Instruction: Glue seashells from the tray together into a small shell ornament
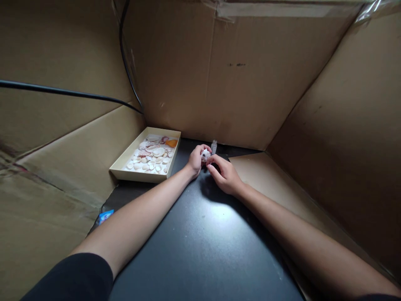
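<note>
Near the far end of the dark table (188, 234), my left hand (196, 159) is closed around a small whitish shell with dark speckles (205, 156). My right hand (226, 173) meets it from the other side, its thumb and forefinger bent together at the shell's edge. Whether those fingertips pinch anything is too small to make out. Just behind the hands stands a small clear glass bottle (214, 146). To their left lies a shallow cream box (142, 176) holding many pale shells (153, 159) and an orange piece (171, 143).
Cardboard walls (244, 83) enclose the table at the back and both sides. A black cable (69, 94) runs along the left wall. A small blue packet (105, 216) lies at the table's left edge, by my left forearm. Flat cardboard (263, 171) lies on the right.
</note>
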